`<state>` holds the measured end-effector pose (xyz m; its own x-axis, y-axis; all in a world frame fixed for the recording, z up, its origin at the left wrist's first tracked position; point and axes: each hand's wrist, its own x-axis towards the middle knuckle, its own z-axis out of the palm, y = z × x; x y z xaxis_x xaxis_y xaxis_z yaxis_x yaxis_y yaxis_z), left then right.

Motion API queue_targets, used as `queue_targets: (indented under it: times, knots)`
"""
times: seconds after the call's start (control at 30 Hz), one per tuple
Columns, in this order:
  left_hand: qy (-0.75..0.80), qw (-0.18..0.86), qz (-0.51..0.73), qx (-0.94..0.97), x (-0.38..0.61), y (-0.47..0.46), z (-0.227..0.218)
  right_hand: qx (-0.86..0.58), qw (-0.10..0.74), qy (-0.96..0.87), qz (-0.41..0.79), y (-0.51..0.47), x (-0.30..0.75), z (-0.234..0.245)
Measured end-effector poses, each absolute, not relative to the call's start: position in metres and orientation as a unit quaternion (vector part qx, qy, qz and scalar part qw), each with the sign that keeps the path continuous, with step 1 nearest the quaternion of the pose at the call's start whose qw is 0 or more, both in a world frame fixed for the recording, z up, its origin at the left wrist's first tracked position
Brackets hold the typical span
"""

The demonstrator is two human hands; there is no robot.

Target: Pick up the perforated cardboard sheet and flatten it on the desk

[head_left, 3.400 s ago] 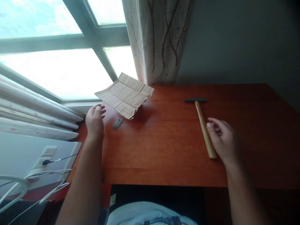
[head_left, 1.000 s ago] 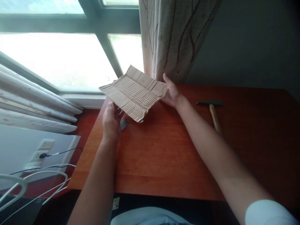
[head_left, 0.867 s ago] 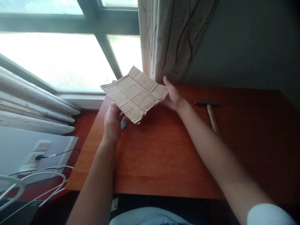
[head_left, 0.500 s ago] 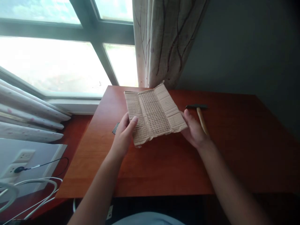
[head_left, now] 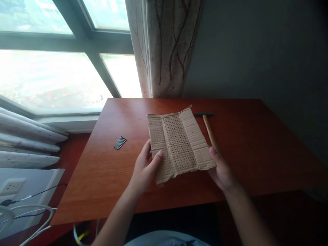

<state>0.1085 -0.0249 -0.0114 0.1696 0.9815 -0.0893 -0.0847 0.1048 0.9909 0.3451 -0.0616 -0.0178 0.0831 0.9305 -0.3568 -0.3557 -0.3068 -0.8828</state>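
Between my two hands is a creased piece of cardboard (head_left: 179, 143) with rows of small holes down its middle panel. My left hand (head_left: 147, 164) grips its left edge, thumb on top and fingers underneath. At the lower right corner my right hand (head_left: 221, 169) holds it too, thumb along the edge and most fingers hidden beneath. Behind the cardboard's right side lies a hammer (head_left: 208, 130) with a wooden handle and a dark head, partly covered. To the left of my left hand, a small bundle of nails (head_left: 120, 142) rests on the table.
The reddish-brown wooden table (head_left: 97, 184) stretches under everything. A window (head_left: 51, 78) and a patterned curtain (head_left: 166, 51) stand behind it. White cables (head_left: 38, 208) and a wall socket (head_left: 14, 187) are at the lower left, beside the table edge.
Both hands and the cardboard have come lower and nearer to me, slightly rightward. The nails now show fully, while the cardboard covers part of the hammer head. My view has shifted too.
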Motion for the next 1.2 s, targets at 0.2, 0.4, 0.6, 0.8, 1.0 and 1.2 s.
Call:
queue_targets:
  times: [0.2, 0.4, 0.6, 0.8, 1.0, 1.2]
  knots:
    - [0.475, 0.528, 0.495, 0.5, 0.104, -0.025, -0.02, -0.504, 0.536, -0.28, 0.617, -0.06, 0.35, -0.019]
    - [0.497, 0.489, 0.494, 0.519, 0.093, -0.026, -0.039, -0.508, 0.57, -0.254, 0.594, -0.073, 0.359, -0.023]
    - [0.496, 0.457, 0.489, 0.553, 0.092, -0.027, -0.047, -0.517, 0.577, -0.272, 0.57, -0.092, 0.359, -0.033]
    - [0.496, 0.449, 0.493, 0.555, 0.094, -0.027, -0.049, -0.557, 0.567, -0.277, 0.54, -0.104, 0.349, -0.04]
    - [0.486, 0.445, 0.491, 0.57, 0.094, -0.029, -0.05, -0.557, 0.566, -0.283, 0.538, -0.105, 0.338, -0.04]
    - [0.484, 0.442, 0.489, 0.576, 0.095, -0.028, -0.047, -0.555, 0.578, -0.271, 0.534, -0.104, 0.332, -0.042]
